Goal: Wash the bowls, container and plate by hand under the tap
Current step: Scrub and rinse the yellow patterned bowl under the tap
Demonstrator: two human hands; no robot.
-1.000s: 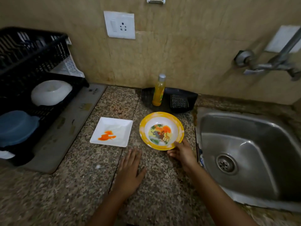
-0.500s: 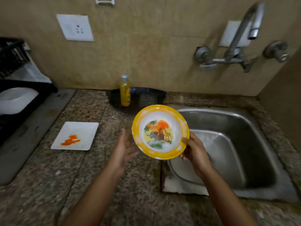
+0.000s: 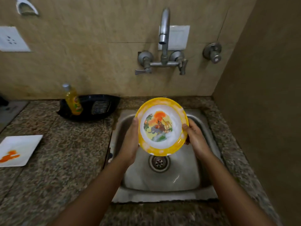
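I hold a yellow-rimmed bowl (image 3: 162, 126) with an animal picture inside, tilted toward me above the steel sink (image 3: 192, 191). My left hand (image 3: 130, 141) grips its left rim and my right hand (image 3: 194, 137) grips its right rim. The bowl hangs over the drain (image 3: 158, 163), below and in front of the tap (image 3: 164, 30). No water runs from the spout. A white square plate (image 3: 24, 147) with an orange smear lies on the counter at the far left.
A yellow dish-soap bottle (image 3: 73, 100) stands in a black tray (image 3: 96, 105) with a dark scrubber (image 3: 100, 107), left of the sink. Tap handles (image 3: 145, 69) sit on the wall. A side wall (image 3: 260, 95) closes the right. The counter (image 3: 65, 160) is speckled granite.
The bowl has moved right from above the counter edge to over the sink. My left hand, open half a second ago, now grips its left rim. The view has swung right.
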